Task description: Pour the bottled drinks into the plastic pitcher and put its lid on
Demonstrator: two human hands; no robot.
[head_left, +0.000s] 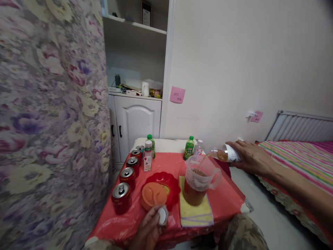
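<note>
My right hand [240, 152] grips a clear bottle [225, 153] with a pale label, tilted nearly level with its mouth to the left. A brown drink runs from it into a clear plastic pitcher [195, 187], which holds much brown liquid with bubbles on top. The pitcher stands on a folded yellow cloth [196, 217], its handle facing right. At the table's front, my left hand [152, 225] is closed around a white bottle cap [162, 216]. Just beyond that hand, an orange lid [154, 195] rests on a red scalloped bowl [174, 187].
Several red cans [121, 198] line the left side of the red-covered table [166, 161]. Behind them stand a white-labelled bottle [147, 156] and a green-capped bottle [150, 140]. Another green bottle [189, 147] and a clear bottle [198, 147] stand behind the pitcher. A striped bed [299, 156] is at right.
</note>
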